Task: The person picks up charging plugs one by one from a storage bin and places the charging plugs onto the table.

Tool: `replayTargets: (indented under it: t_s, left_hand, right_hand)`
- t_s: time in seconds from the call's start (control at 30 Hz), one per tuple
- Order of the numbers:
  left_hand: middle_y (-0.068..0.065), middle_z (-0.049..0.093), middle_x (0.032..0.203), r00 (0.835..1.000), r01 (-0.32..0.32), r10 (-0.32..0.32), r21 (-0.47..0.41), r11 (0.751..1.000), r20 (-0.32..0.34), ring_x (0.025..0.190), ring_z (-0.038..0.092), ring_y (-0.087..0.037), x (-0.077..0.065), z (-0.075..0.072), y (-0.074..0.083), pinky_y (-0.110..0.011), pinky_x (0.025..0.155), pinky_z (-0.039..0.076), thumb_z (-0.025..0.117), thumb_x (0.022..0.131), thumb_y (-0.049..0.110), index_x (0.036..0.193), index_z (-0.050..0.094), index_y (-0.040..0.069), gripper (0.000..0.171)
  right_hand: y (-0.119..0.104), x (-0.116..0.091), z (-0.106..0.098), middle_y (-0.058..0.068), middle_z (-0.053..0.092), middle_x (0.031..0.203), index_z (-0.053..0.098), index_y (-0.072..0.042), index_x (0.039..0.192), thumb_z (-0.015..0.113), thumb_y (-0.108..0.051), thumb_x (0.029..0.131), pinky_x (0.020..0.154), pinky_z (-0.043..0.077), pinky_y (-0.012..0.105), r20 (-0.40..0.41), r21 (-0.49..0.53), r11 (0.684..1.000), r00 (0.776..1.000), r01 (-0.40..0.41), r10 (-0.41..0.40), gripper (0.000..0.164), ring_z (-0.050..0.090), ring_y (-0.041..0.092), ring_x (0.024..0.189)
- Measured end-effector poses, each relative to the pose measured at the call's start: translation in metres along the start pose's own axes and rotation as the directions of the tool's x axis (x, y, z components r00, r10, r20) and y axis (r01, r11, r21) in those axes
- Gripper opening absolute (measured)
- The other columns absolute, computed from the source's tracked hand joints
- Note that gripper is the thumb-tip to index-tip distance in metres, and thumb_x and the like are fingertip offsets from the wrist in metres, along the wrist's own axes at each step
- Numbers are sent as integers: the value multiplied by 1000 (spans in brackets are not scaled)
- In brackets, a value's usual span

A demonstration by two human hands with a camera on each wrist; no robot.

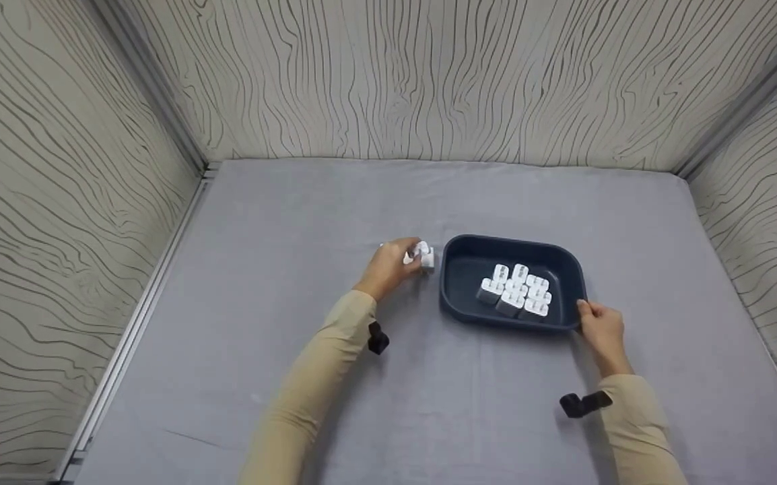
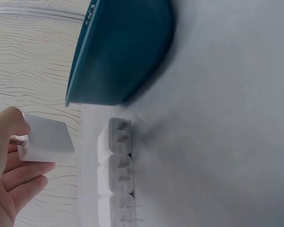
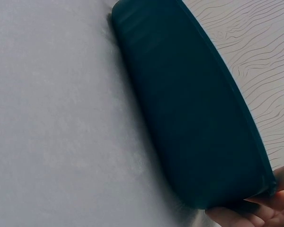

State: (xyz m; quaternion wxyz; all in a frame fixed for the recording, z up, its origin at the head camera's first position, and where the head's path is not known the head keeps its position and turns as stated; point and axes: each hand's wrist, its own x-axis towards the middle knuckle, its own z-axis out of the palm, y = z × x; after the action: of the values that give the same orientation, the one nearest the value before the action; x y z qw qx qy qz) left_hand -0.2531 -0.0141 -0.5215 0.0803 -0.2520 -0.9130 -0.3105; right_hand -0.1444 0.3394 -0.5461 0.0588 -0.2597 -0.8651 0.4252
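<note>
Your left hand (image 1: pixel 388 268) grasps a single white block (image 2: pixel 47 139), with the thumb against one end and the fingers along its flat side; it is a smooth, matte box with softened edges, held clear of the cloth. Just beside it, a row of similar blocks (image 2: pixel 120 172) stands on the cloth, near the left end of the tub (image 1: pixel 516 250); three of them show in the left wrist view, pale-sided with greyer, rounded-square tops carrying blurred markings. Your right hand (image 1: pixel 604 330) grips the tub at its near right corner, thumb at the rim and fingers curled under on the outside. The tub is a dark blue, smooth-walled oblong with rounded corners and a thin lip, looking more teal from the wrists. Inside, toward the right, more white blocks (image 1: pixel 515 288) sit in a close, uneven cluster, their tops bearing dark marks too small to read. Under everything lies a soft grey cloth (image 1: pixel 260 323), faintly creased, and around it rise pale walls (image 1: pixel 395 81) patterned with wavy, wood-grain lines. Your sleeves (image 1: pixel 321 367) are plain beige fabric.
</note>
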Motion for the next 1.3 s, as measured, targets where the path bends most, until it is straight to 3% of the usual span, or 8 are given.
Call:
replayTargets:
  t_s: [0.17,0.3,0.4,0.7,0.83,0.93,1.03,1.3]
  left_hand:
    - [-14,73,102,999,37,-37,-11,999,1,92,69,-23,-3,-1,-7,-35,83,57,61,89,9,112,66,-2,26]
    - [-15,72,102,998,63,-64,-26,998,-10,93,68,-24,-5,0,-14,-36,83,57,62,88,8,113,65,-3,27]
    - [-16,72,101,998,60,-61,-27,998,-35,93,69,-25,-6,0,-18,-36,84,57,62,87,7,113,65,-4,28]
    - [-16,71,97,993,82,-83,-14,997,-87,89,68,-26,-11,0,-33,-36,81,56,62,86,4,112,65,-6,28]
    - [-18,72,98,990,83,-82,-3,997,-115,90,68,-26,-13,0,-37,-36,82,57,62,86,5,113,64,-7,29]
    - [-19,72,100,988,81,-80,1,997,-130,92,69,-27,-14,-1,-38,-36,83,57,62,86,5,113,64,-8,30]
    - [-19,72,100,986,95,-93,7,995,-138,91,69,-27,-16,-2,-40,-36,82,58,62,86,4,113,64,-8,30]
    - [-21,70,112,982,152,-150,10,988,-116,104,69,-29,-22,-3,-49,-36,91,57,63,87,4,116,63,-7,32]
  right_hand:
    - [0,-1,1,11,69,88,66,12,111,53,-17,95,60,35,7,8,-26,1000,1000,-3,4,35,48,8,75]
    - [-1,-1,1,27,63,120,61,10,120,50,-18,97,62,31,1,29,-33,999,999,-17,18,38,50,8,82]
    - [-1,-1,0,29,58,126,60,10,121,49,-18,97,63,31,0,38,-31,999,999,-19,20,39,50,8,83]
    - [0,0,1,23,68,108,63,9,117,51,-19,97,62,34,5,24,-36,999,1000,-16,17,37,50,7,78]
    - [1,0,0,11,69,89,66,10,113,51,-19,97,61,36,8,28,-40,999,1000,-10,11,36,47,6,74]
    - [1,1,-1,-4,58,68,68,8,92,51,-19,97,57,37,13,35,-19,1000,999,-21,22,33,45,5,67]
    - [1,1,-1,-11,44,58,57,-1,71,51,-20,97,54,36,17,43,11,999,998,-42,41,33,42,5,60]
    - [1,1,-1,-10,43,60,54,-5,69,51,-21,97,55,37,17,55,17,998,997,-57,56,32,42,6,62]
